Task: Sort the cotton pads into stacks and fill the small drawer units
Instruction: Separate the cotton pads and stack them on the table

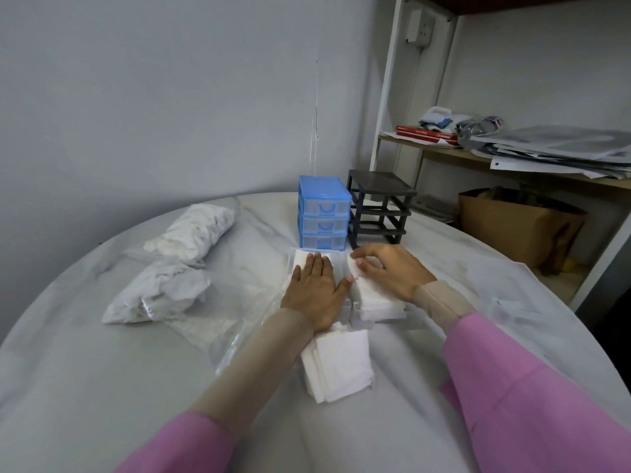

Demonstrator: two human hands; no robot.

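My left hand (316, 290) lies flat, fingers straight, pressing on white cotton pads in a clear drawer (300, 259) in front of the blue drawer unit (324, 213). My right hand (389, 269) has curled fingers on a stack of pads (379, 302) in a second clear drawer just to the right. A loose stack of square pads (339, 365) lies nearer me. The black drawer frame (379, 208) stands empty of drawers beside the blue unit.
Two plastic bags of cotton pads (193, 232) (157, 291) lie at the left of the round white-covered table (85, 387). An empty clear bag (218, 331) lies beside my left forearm. A shelf with papers (553, 146) and a cardboard box (519, 227) stands at the right.
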